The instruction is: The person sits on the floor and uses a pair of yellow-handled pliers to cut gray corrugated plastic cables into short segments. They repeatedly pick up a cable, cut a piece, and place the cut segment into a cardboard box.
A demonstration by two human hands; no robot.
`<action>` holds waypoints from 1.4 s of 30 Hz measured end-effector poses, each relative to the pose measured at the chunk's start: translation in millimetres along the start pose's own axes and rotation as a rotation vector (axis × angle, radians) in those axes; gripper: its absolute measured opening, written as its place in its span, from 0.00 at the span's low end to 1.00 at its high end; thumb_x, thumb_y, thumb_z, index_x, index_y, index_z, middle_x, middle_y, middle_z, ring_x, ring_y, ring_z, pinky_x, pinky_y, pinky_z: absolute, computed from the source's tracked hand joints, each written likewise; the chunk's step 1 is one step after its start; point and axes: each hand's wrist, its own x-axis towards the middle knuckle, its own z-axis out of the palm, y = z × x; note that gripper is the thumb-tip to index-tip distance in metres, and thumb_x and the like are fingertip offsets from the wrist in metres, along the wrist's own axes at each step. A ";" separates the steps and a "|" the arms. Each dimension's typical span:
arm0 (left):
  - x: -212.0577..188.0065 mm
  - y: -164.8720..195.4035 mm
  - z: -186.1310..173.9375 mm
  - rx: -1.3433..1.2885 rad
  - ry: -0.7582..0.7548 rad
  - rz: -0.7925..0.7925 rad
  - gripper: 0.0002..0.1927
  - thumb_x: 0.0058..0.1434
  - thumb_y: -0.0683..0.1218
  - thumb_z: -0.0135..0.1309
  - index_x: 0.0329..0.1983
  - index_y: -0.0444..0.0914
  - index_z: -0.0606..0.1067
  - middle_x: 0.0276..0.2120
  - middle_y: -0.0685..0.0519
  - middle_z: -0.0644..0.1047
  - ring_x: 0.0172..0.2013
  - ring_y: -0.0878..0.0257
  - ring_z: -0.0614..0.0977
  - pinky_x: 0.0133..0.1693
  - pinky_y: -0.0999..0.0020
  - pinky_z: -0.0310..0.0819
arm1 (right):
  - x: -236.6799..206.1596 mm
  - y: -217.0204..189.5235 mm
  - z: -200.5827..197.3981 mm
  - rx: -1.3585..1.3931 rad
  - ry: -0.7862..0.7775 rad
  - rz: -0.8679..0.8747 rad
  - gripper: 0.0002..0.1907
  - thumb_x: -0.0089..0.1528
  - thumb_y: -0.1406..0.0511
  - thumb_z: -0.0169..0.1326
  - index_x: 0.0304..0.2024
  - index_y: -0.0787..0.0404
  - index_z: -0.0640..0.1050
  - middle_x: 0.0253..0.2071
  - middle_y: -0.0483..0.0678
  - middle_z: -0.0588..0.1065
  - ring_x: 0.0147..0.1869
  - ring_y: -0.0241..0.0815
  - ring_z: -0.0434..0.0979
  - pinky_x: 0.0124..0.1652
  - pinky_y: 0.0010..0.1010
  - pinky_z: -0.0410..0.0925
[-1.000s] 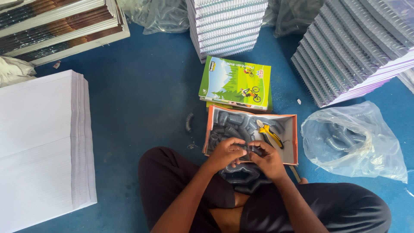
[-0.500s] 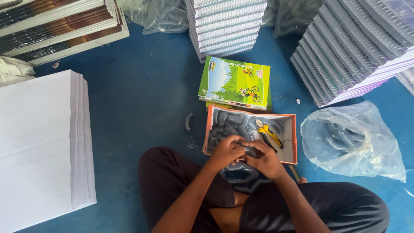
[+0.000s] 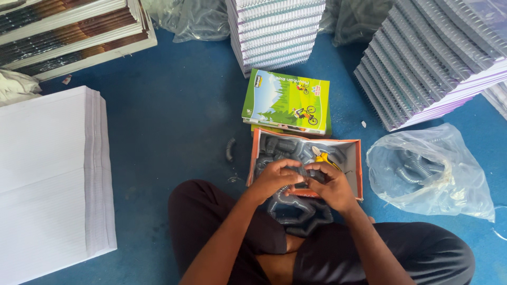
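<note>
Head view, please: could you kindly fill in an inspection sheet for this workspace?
Surface: blue floor, person seated on it.
Job's things: grey spiral binding coils held over the lap; orange cardboard box holding more coils and a yellow-handled tool.
Clutter: one stray coil piece; clear plastic bag of coils.
Hands: left hand and right hand both closed on the coils.
Cables: nothing seen.
Surroundings: green-covered notebooks, spiral-bound stacks, white paper stack.

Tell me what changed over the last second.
Barely anything. Both hands, left and right, stay closed on the dark spiral coils over the orange box, fingers shifting only slightly. The green notebook and plastic bag have not moved.
</note>
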 end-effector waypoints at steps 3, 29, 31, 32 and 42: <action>0.4 4.5 0.1 0.014 -0.027 0.021 0.27 0.62 0.42 0.58 0.63 0.27 0.68 0.39 0.46 0.83 0.30 0.68 0.81 0.31 0.74 0.77 | 1.4 -2.3 -0.8 0.046 -0.014 -0.003 0.18 0.60 0.76 0.58 0.53 0.69 0.77 0.48 0.48 0.77 0.52 0.35 0.79 0.52 0.27 0.73; -3.1 6.4 4.5 -0.052 -0.033 -0.027 0.23 0.62 0.44 0.59 0.56 0.25 0.72 0.38 0.46 0.83 0.31 0.65 0.81 0.33 0.71 0.76 | 3.2 -18.1 -3.6 -0.278 0.058 -0.018 0.14 0.57 0.72 0.62 0.47 0.66 0.81 0.40 0.44 0.78 0.39 0.29 0.72 0.40 0.23 0.68; -2.7 7.8 3.7 -0.023 -0.034 -0.038 0.22 0.62 0.44 0.58 0.55 0.25 0.73 0.39 0.45 0.83 0.31 0.65 0.81 0.33 0.72 0.77 | 2.9 -14.1 -6.1 -0.235 0.056 -0.025 0.15 0.57 0.73 0.61 0.47 0.66 0.80 0.40 0.42 0.78 0.40 0.27 0.73 0.40 0.22 0.69; -2.5 8.2 2.7 -0.005 -0.036 -0.036 0.22 0.63 0.44 0.57 0.55 0.25 0.74 0.39 0.45 0.83 0.31 0.66 0.81 0.34 0.72 0.77 | 3.0 -12.4 -6.5 -0.213 0.055 -0.029 0.15 0.57 0.73 0.61 0.47 0.65 0.80 0.40 0.42 0.78 0.41 0.26 0.74 0.40 0.21 0.69; 10.1 -1.9 6.7 0.037 0.053 -0.003 0.23 0.60 0.41 0.55 0.58 0.27 0.71 0.34 0.44 0.82 0.26 0.68 0.78 0.26 0.74 0.73 | 5.8 -28.4 -5.2 -0.194 -0.095 -0.179 0.21 0.55 0.73 0.61 0.52 0.66 0.79 0.48 0.49 0.78 0.52 0.37 0.77 0.54 0.28 0.69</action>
